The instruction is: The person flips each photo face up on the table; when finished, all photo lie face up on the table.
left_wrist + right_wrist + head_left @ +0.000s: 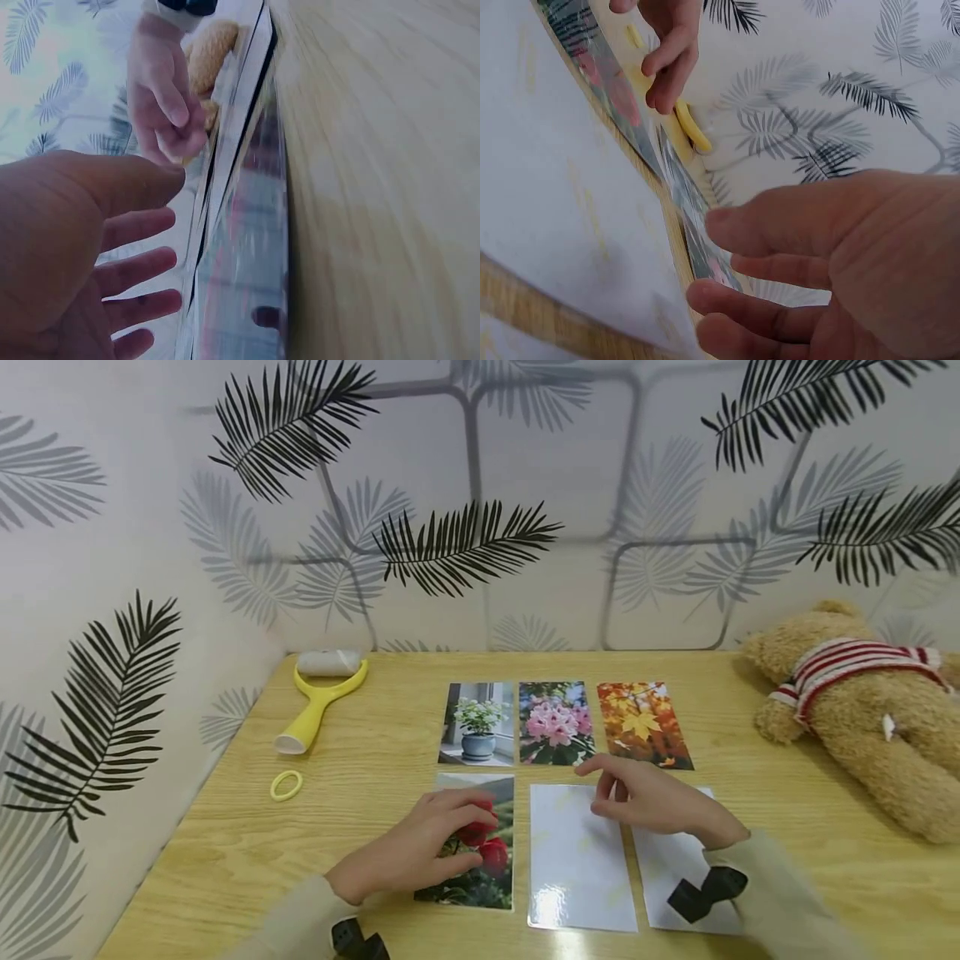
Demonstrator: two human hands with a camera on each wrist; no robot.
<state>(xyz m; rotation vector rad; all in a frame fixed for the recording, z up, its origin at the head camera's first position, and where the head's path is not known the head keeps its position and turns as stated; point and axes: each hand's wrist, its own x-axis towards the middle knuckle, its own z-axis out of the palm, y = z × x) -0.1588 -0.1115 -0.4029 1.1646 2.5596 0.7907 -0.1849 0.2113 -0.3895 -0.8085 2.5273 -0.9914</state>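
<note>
The left hand (pixel 427 842), its fingers slightly spread and gently bent, is over a glossy rectangular card with red flowers on dark green leaves (pixel 495 864); whether its fingertips touch the card cannot be told. The right hand (pixel 651 797), thumb and fingers apart and loosely bent, holds nothing above the gap between a glossy white rectangular card (pixel 577 860) on its left and a second white card (pixel 660 860) partly hidden beneath its wrist. Just beyond the hands, in a row, lie a card showing a white-flowered plant in a blue-grey pot (pixel 477 727), a card of pink blossoms (pixel 555 722) and a card of orange autumn leaves (pixel 643 722). Left of the left hand, on the pale wooden table (pixel 225 860), are a yellow plastic-handled roller (pixel 321 700) and a thin yellow ring (pixel 273 788). A tan plush bear in a red-and-white striped top (pixel 885 718) lies to the right hand's right.
</note>
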